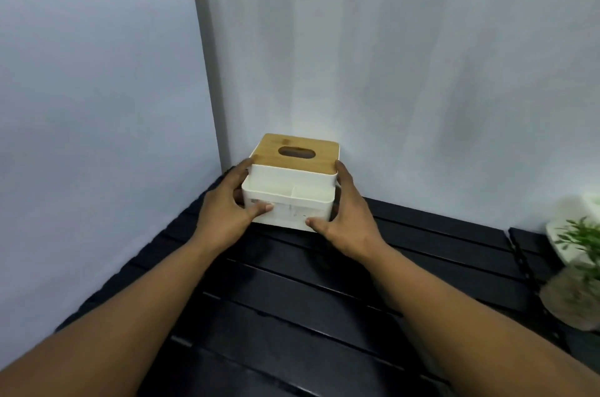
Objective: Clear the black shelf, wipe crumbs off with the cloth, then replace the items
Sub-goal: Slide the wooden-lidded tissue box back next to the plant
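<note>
1. Both hands clasped on the white plastic tissue box with bamboo lid and oval slot (293,180): left hand (224,210) wrapped round its left side, thumb pressed flat on the front wall; right hand (344,218) cupping the right side, thumb low on the front.
2. Fingers of each hand curled closed against the box walls; fingertips behind it hidden.
3. Box at the back left corner of the black slatted shelf (324,283), close to the white curtain (389,72); apparently resting on the slats, though possibly just lifted — hard to tell.
4. Unclear whether being taken off or set back; no cloth or crumbs in sight.
5. For a clean move: keep even pressure from both sides, hold level so the lid stays seated and the open front compartments stay upright.
6. Mind the blurred green potted plant (578,266) at the right edge.
</note>
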Motion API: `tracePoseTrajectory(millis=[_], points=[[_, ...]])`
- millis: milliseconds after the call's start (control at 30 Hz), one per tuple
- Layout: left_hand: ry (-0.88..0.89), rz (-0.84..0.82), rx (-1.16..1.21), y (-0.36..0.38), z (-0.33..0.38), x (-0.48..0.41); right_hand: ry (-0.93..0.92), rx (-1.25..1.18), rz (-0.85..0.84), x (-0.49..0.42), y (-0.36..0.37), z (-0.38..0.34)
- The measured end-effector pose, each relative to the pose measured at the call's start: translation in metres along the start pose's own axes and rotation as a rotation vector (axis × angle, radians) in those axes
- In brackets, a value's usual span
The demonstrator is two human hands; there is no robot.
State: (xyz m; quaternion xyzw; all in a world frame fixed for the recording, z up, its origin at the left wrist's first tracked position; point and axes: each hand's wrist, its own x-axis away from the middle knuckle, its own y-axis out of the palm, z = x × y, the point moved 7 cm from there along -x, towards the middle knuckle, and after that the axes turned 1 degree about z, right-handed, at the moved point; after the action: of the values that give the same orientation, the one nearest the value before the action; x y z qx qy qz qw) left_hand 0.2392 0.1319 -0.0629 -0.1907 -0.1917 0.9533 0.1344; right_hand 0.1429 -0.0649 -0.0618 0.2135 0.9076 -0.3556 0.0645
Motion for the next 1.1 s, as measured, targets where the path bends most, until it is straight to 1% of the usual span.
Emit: tracePoseTrajectory(millis=[67,300,500,733,967,1100], points=[[0.009,-0.005,0.028,0.015,0.016,0.011,0.019,0.013,0.019,0.015,-0.022,0.006],[0.037,-0.128,0.116,0.108,0.073,0.052,0.157,0.046,0.132,0.088,-0.118,0.057],[0.078,-0.147,0.138,0.168,0.107,0.077,0.218,0.019,0.233,0.119,-0.165,0.093],[0.094,-0.163,0.125,0.196,0.121,0.076,0.194,-0.058,0.31,0.122,-0.185,0.109],[0.077,-0.18,0.078,0.208,0.124,0.071,0.266,-0.124,0.358,0.117,-0.181,0.129],[0.063,-0.19,0.066,0.212,0.124,0.069,0.274,-0.12,0.368,0.117,-0.179,0.133]])
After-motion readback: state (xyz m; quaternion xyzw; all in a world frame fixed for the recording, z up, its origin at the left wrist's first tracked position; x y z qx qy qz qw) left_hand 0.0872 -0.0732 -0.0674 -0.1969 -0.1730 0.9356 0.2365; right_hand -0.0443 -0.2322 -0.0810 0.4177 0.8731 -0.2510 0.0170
